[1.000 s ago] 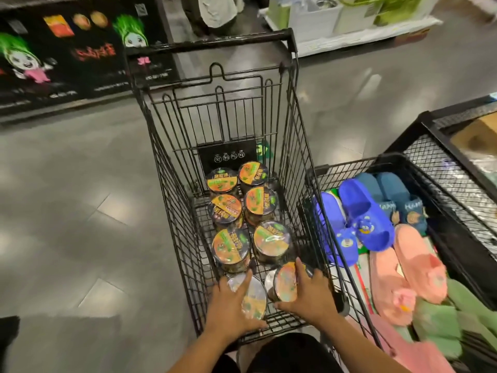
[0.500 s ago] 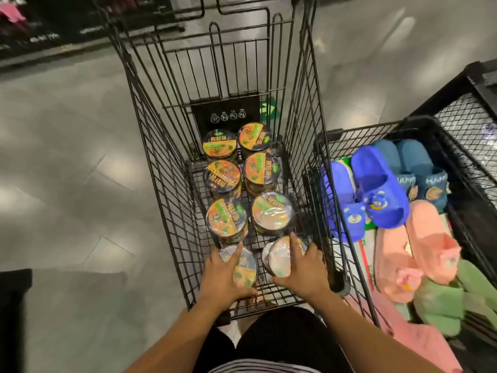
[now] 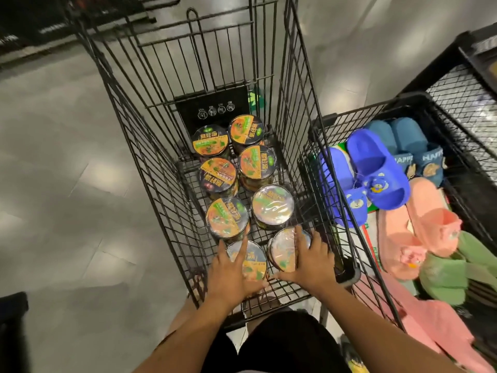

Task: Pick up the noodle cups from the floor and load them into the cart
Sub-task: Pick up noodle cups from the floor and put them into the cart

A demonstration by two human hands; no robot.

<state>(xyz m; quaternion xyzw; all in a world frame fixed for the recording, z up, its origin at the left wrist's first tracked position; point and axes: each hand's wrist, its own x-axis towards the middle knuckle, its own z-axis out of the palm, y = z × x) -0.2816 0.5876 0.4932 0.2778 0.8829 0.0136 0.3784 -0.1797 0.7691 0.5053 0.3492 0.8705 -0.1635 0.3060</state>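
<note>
A black wire cart [image 3: 150, 162] stands in front of me with several noodle cups in two rows on its floor, lids orange and green. My left hand [image 3: 228, 275] grips the nearest left cup [image 3: 254, 261]. My right hand [image 3: 309, 262] grips the nearest right cup [image 3: 285, 251], which is tilted. Both cups sit low at the cart's near end. Beyond them stand a wrapped cup [image 3: 272, 207] on the right and another cup [image 3: 226, 215] on the left.
A black mesh bin [image 3: 403, 103] of blue slippers [image 3: 376, 170], pink slippers [image 3: 427, 222] and green ones stands right against the cart. Grey tiled floor [image 3: 67, 211] lies to the left. A dark display runs along the far left.
The view has tipped further down and closer over the cart. Both hands have lowered the two near cups deeper toward the cart floor.
</note>
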